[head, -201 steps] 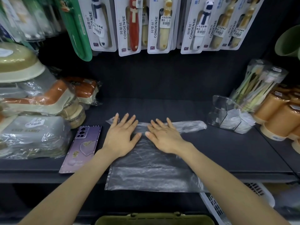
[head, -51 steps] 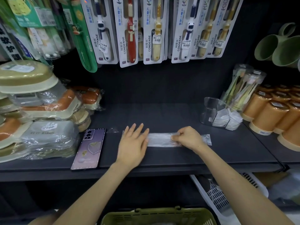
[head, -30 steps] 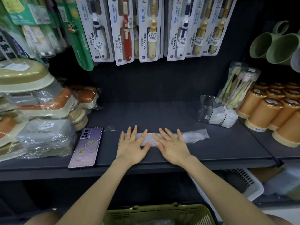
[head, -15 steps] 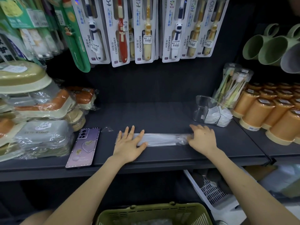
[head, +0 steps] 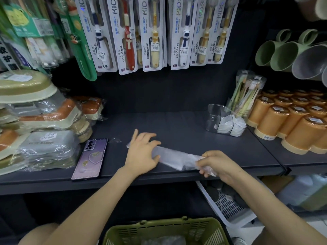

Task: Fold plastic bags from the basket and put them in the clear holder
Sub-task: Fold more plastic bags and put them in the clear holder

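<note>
- The shelf (head: 177, 124) was bounded at the left by a stack of wrapped boxes (head: 39, 138). A phone (head: 90, 158) was laid just beside the stack, its near end at the front edge.
- Bare shelf was left between the phone and the holder (head: 215, 117), and behind both hands up to the back wall.
- The right side was closed off by the holder, by a tube of brushes (head: 246, 92) just behind it, and by rows of orange cups (head: 292, 124). Green mugs (head: 276, 52) were hung above the cups.
- Below the front edge, a green basket (head: 159, 228) with crumpled plastic inside was seen at centre. A white basket (head: 228, 209) was tucked under the shelf to its right.
- "KIDS" and "CONDENSE" could be read on the hanging toothbrush packs (head: 152, 32). The price stickers were too small to be read.
- The bag (head: 173, 157) was folded into a long, narrow strip, clear and faintly cloudy. It was laid slantwise on the shelf near the front edge, between the two hands.
- Its left end was pressed flat under the left hand (head: 141, 152), whose fingers were held straight and spread.
- Its right end was pinched in the right hand (head: 217, 165), whose fingers were curled round the bunched plastic at the front edge.
- Folded bags (head: 230, 125) were seen inside the holder, well apart from the strip.
</note>
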Demonstrator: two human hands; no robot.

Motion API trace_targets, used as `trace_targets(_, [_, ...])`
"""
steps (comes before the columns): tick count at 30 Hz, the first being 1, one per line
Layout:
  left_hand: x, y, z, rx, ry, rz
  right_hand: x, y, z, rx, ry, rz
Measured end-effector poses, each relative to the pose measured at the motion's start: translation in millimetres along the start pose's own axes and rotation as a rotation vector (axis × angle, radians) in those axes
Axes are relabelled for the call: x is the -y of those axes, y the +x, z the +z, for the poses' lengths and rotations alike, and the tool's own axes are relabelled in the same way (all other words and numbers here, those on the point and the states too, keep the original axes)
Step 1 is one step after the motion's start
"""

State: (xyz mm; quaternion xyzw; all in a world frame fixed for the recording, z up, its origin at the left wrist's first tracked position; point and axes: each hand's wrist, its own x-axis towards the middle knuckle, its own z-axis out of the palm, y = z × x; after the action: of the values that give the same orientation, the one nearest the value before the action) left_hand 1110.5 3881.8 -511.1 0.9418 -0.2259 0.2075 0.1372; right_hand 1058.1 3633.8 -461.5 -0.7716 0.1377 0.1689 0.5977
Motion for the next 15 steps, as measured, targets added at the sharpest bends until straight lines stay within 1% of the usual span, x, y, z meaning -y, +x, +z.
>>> trace_targets(1, [-9,-5,1,-0.039,-0.11,0.037,1,-1,2,0.011,0.069,0.018])
trace_targets(2, [-20,-10,1,0.0,-0.232,0.057,3,-2,4,0.018,0.127,0.039])
trace_targets(4, [-39,-19,3,0.148,-0.407,0.07,8,-5,7,0.03,0.222,0.081])
trace_targets(5, [-46,-23,6,0.206,-0.449,0.068,11,-7,8,0.039,0.261,0.096])
trace_targets(6, [-52,-24,9,0.229,-0.466,0.054,15,-9,10,0.053,0.302,0.106])
trace_targets(7, [-57,-25,11,0.215,-0.482,0.022,19,-11,11,0.073,0.35,0.108])
trace_targets(10, [-67,-22,14,0.091,-0.564,-0.165,33,-15,16,0.176,0.55,0.094])
trace_targets(12, [-69,-16,14,0.035,-0.641,-0.322,42,-15,18,0.226,0.689,0.045])
trace_targets(14, [-66,-10,11,0.003,-0.798,-0.488,46,-10,17,0.201,0.74,-0.041])
trace_targets(15, [-64,-7,8,0.003,-0.872,-0.567,46,-6,17,0.161,0.714,-0.082])
